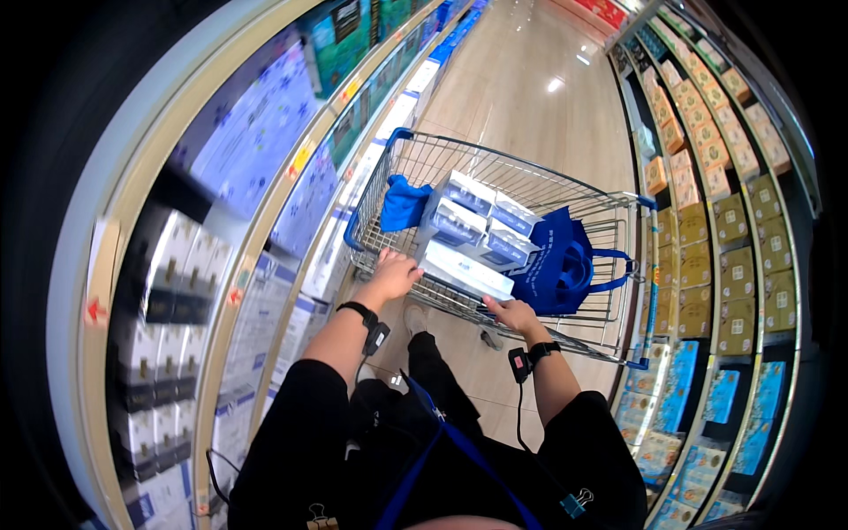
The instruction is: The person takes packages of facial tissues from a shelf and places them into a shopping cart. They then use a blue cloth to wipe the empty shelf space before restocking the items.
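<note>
A wire shopping cart (563, 175) with blue plastic corners stands sideways before me. My left hand (394, 273) curls over its near top rail, towards the left end. Farther right along this same rail, my right hand (513, 315) grips with the thumb on top. Inside the basket, several white-and-blue packs of tissue (457, 222) are stacked beside a long white pack (464, 270). To their right slumps a dark blue shopping bag (553, 265) bearing white writing, its handles reaching the cart's right end. A crumpled bright blue cloth or bag (403, 202) lies at the left.
Shelves of boxed goods (172, 265) rise close on my left. On the right, shelves carry orange packs (712, 149), gold-brown boxes (735, 271) and light blue packs (676, 384); the cart's right end is near them. A glossy tiled aisle floor (530, 73) stretches beyond the cart.
</note>
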Available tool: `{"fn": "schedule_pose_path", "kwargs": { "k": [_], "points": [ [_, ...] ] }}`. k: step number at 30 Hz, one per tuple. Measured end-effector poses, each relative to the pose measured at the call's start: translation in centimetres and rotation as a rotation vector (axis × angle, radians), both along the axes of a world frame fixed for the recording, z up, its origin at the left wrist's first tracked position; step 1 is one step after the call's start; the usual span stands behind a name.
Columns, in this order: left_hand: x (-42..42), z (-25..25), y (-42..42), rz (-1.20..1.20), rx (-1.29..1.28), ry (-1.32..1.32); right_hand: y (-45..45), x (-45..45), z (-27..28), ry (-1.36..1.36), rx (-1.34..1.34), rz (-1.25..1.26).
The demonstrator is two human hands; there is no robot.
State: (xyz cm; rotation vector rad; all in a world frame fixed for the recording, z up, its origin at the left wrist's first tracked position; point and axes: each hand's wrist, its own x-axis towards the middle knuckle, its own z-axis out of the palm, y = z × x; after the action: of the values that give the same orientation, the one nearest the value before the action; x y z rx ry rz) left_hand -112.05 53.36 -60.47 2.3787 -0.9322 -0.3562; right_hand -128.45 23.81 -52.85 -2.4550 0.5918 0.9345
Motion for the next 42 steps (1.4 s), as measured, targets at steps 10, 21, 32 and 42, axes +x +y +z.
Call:
{"fn": "schedule_pose_path", "kwargs": {
  "k": [10,21,32,42],
  "points": [
    [-9.2,0.3,3.6,0.012,0.216,0.114,4.6,-8.8,-1.3,-0.046,-0.108,0.009],
    [-18.5,0.4,8.4,-0.007,0.397,0.181,9.4,-19.1,-1.0,-0.087,-0.042,0.063],
    [-24.3,4.0,12.0,-0.082,0.320,0.268,13.0,-24.7,-1.6,-0.205,-0.109,0.123],
    [-33.0,24.1,32.8,0.479,-0.486,-0.079,16.1,-24.1,-1.5,-0.230,-0.171,0.450]
  ]
}}
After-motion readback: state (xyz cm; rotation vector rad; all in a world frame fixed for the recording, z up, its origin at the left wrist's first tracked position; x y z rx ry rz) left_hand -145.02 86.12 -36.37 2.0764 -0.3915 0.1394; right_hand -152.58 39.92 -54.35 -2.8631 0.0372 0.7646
